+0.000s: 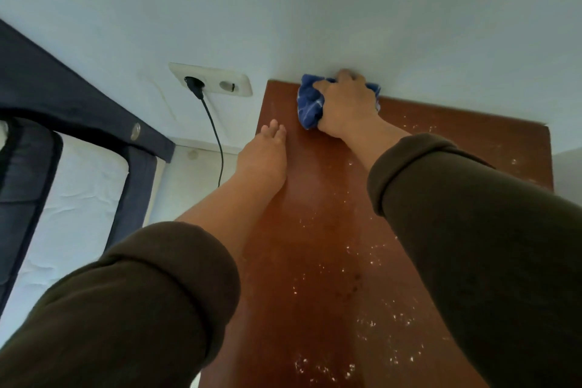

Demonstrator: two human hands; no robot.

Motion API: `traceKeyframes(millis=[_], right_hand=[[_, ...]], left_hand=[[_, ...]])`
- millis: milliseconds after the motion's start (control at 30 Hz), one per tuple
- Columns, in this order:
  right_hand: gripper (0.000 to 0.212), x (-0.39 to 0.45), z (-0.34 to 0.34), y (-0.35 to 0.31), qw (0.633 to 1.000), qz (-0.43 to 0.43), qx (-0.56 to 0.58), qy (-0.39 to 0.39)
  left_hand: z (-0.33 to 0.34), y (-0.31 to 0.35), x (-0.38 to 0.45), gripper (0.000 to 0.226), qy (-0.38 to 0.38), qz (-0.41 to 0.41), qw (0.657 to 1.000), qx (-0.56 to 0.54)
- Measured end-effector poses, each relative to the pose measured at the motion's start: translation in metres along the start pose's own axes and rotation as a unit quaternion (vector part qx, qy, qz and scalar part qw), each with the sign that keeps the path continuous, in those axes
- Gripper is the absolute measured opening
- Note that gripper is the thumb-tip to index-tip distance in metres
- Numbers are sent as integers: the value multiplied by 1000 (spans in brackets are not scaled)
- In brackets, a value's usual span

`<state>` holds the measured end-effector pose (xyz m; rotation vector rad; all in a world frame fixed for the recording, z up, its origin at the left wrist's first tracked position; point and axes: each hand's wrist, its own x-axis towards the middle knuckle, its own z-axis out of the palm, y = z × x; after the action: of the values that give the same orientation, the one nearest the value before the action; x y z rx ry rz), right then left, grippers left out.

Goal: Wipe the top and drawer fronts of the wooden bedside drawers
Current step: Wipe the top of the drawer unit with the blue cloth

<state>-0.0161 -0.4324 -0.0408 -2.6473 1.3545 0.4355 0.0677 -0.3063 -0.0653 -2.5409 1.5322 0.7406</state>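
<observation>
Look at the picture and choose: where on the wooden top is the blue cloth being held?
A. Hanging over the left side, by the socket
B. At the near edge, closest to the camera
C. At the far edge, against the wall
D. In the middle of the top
C: the right hand grips the blue cloth at the far edge of the wooden top, where it meets the wall.

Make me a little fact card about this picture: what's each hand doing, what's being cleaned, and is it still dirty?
right hand: right hand grips a bunched blue cloth at the far edge by the wall
left hand: left hand rests flat, fingers straight, on the left edge
being cleaned: wooden top of the bedside drawers
still dirty: yes, pale specks across the near and right parts
drawer fronts: not in view
nearby: black plug in a wall socket
</observation>
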Motion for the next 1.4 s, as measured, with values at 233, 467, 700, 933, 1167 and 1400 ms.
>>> traceKeyframes(millis=[233, 467, 700, 933, 1167, 1400], right_hand=[[36, 7, 1, -2, 999, 16, -4, 44], [39, 0, 7, -6, 999, 25, 7, 41], [40, -26, 17, -22, 1000, 14, -2, 24], [40, -68, 28, -34, 1000, 0, 1, 21], [41, -122, 41, -47, 1000, 0, 18, -3], [44, -203, 55, -67, 999, 29, 33, -29]], left_hand=[[5, -1, -5, 68, 19, 6, 1000, -15], [6, -5, -7, 62, 26, 16, 999, -19], [1, -13, -10, 66, 21, 37, 998, -41], [16, -25, -36, 65, 34, 43, 995, -84], [29, -34, -69, 69, 10, 63, 996, -63], [48, -42, -125, 71, -16, 90, 996, -19]])
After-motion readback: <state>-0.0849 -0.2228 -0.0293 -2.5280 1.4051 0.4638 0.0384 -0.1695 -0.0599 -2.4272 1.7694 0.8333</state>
